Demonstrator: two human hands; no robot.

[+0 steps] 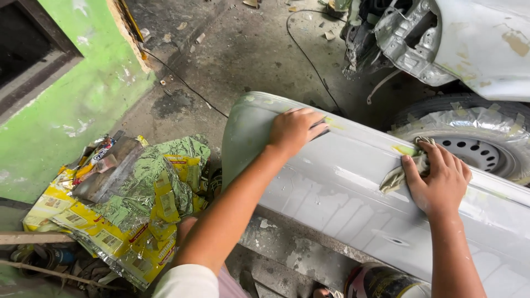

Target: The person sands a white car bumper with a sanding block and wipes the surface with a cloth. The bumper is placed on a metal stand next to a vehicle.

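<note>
A long grey primed car body panel point(342, 187) lies across the view, wet and streaked, with yellow-green filler spots along its upper edge. My left hand point(294, 128) presses flat on the panel's left end, fingers folded over a small dark sanding piece point(320, 128). My right hand point(439, 179) rests further right on the panel's upper edge and grips a crumpled grey rag point(398, 174).
A car with a masked wheel point(475, 143) and a stripped front point(408, 38) stands behind the panel. Foil and yellow wrappers point(138, 209) lie heaped at the left by a green wall point(77, 105). A black cable point(309, 55) crosses the dirty concrete floor. A tin point(381, 281) sits below.
</note>
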